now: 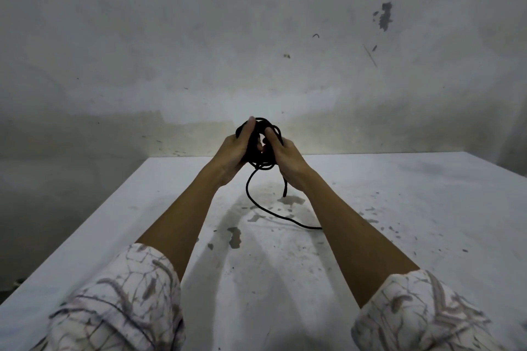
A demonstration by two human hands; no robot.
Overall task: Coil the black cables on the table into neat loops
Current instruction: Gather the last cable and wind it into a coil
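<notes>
At the lower left of the frame a rolled sleeve (119, 302), pale with a grey branching print, ends at a bare forearm that runs up toward the middle of the picture. The left hand (233, 148) is raised above the far edge of the white table (413, 208), its fingers curled round the left side of a bundle of black cable (258, 142), with one fingertip showing above the top of the loops. The bundle sits just above the centre of the frame, held between both hands in front of the grey, stained wall (171, 37). Just right of it the right hand (282, 159) grips the other side, its thumb bent in against the loops; its other fingers are hidden behind the cable and the hand, so how they lie cannot be told. Below the hands a loose strand hangs from the bundle, curves down to the tabletop and trails right until it passes behind the right forearm; a shorter end dangles beside it, close to the right wrist. The tabletop beneath is scuffed, with dark patches where the paint is worn. At the lower right a second rolled sleeve (422, 316) of the same print closes the frame.
</notes>
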